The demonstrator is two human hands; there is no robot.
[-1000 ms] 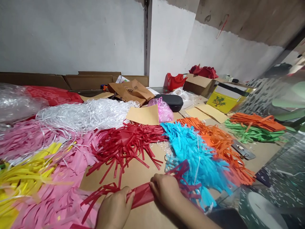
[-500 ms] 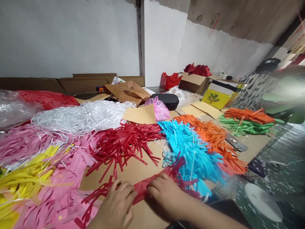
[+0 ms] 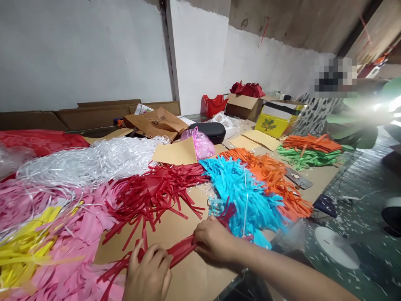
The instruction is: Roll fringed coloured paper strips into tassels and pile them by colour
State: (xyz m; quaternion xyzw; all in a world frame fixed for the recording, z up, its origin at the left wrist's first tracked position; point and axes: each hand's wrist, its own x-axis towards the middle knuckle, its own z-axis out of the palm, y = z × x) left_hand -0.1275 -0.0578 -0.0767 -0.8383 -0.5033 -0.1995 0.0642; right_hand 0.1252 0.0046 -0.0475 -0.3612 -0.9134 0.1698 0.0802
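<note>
A dark red tissue paper tassel [image 3: 181, 250], fringed at both ends, stretches between my two hands over the brown cardboard. On its left part, my left hand [image 3: 148, 269] has its fingers curled around the paper. My right hand [image 3: 211, 240] closes round the other part, its fingertips partly hidden. Beyond them lies a heap of red fringed paper [image 3: 159, 188]. Blue fringed paper [image 3: 241, 192] is just past my right hand. Pink fringed paper [image 3: 75, 251] and yellow strips [image 3: 28, 246] spread to the left of my left hand.
White string [image 3: 94, 161] lies in a pile behind the pink paper. Orange fringes [image 3: 275, 179] and a green stack [image 3: 310, 156] are on the right. A black case [image 3: 209, 131], a yellow box [image 3: 272, 121] and a brown paper bag [image 3: 156, 123] stand farther back. At far right a person sits behind a fan [image 3: 363, 113].
The red tassel is pulled narrower and straighter between my hands, its right fringe gathered more into my right hand. The view has shifted to the right.
</note>
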